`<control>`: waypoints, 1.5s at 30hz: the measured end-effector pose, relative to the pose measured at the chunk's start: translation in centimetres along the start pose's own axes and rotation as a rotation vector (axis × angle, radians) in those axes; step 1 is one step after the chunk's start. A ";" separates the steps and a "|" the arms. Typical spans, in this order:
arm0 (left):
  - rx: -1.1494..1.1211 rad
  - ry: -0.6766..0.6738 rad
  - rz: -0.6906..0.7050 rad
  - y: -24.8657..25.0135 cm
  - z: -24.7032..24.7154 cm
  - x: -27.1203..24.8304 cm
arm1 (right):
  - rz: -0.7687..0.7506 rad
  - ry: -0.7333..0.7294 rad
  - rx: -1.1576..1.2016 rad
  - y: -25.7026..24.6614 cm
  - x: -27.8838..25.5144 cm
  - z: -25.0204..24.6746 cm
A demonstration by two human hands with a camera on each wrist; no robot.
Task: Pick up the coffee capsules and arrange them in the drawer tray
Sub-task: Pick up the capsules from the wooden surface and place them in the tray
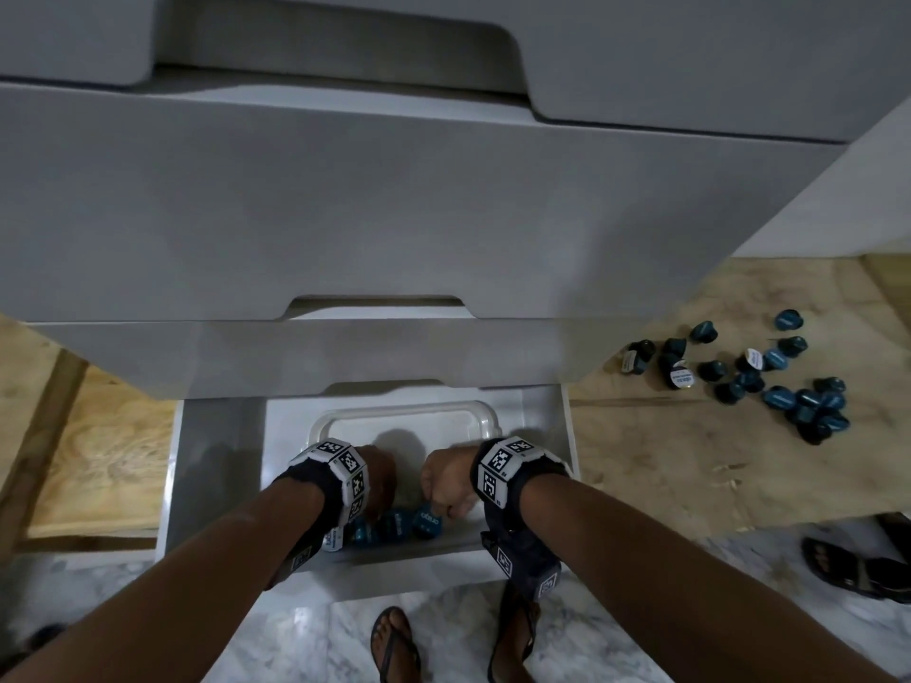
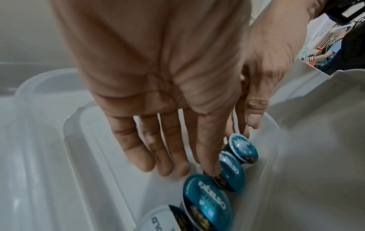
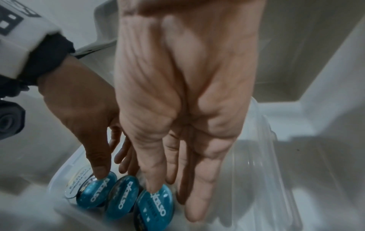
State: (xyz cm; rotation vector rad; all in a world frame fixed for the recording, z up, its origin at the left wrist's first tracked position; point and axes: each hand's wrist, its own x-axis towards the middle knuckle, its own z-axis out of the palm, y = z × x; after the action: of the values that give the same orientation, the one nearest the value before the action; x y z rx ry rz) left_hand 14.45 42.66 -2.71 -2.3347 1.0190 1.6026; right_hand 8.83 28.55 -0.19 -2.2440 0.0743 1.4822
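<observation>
Inside translucent plastic tray (image 3: 262, 140): glossy round capsules (image 3: 126, 195).

A tall white cabinet (image 1: 394, 199) filled most of the head view; its drawer fronts had cut-out handle notches, and the lowest drawer (image 1: 547, 401) stood pulled out. Beside and behind the cabinet lay sheets of pale plywood (image 1: 690, 460) with visible grain; nearer to the camera the floor (image 1: 305, 628) was grey-white marble with soft veins. A dark sandal (image 1: 858, 569) lay on the floor at the right edge; two feet in flip-flops (image 1: 394, 643) stood on the marble. The light was dim and even, with soft shadows inside the drawer.
</observation>
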 end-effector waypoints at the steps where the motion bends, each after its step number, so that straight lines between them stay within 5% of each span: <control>1: 0.024 0.017 -0.006 0.1 -0.2 -0.3 | 0.001 -0.009 -0.010 0.0 -0.5 -0.2; 8: 0.075 0.333 0.040 4.7 -3.0 -5.1 | -0.150 0.211 -0.177 2.4 -9.5 -2.9; 14: -0.028 0.524 0.374 15.8 -5.1 -8.9 | -0.234 0.445 0.098 12.1 -19.0 -3.0; 18: -0.127 0.624 0.438 24.1 -8.4 -5.0 | -0.126 0.721 0.223 22.4 -19.3 -3.9; 22: -0.203 0.721 0.292 29.9 -13.0 3.4 | 0.085 0.952 0.340 30.4 -15.5 -6.1; 27: -0.370 0.732 0.026 32.9 -17.5 11.8 | 0.207 0.978 0.489 34.2 -11.4 -8.7; 31: -0.380 0.656 -0.048 33.0 -17.7 15.9 | 0.240 0.951 0.535 34.8 -9.7 -9.2; 39: -0.341 0.708 0.018 33.0 -16.2 16.5 | 0.200 0.987 0.540 35.2 -9.2 -8.4; 45: -0.303 0.664 0.198 33.4 -13.8 8.0 | 0.042 0.995 0.496 33.3 -13.0 -5.8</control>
State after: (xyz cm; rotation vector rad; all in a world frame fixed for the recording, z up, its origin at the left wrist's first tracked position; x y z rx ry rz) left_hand 7.09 7.19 4.84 -3.1780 1.2121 1.0951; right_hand -1.09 -6.15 2.01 -2.2989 0.6990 0.1810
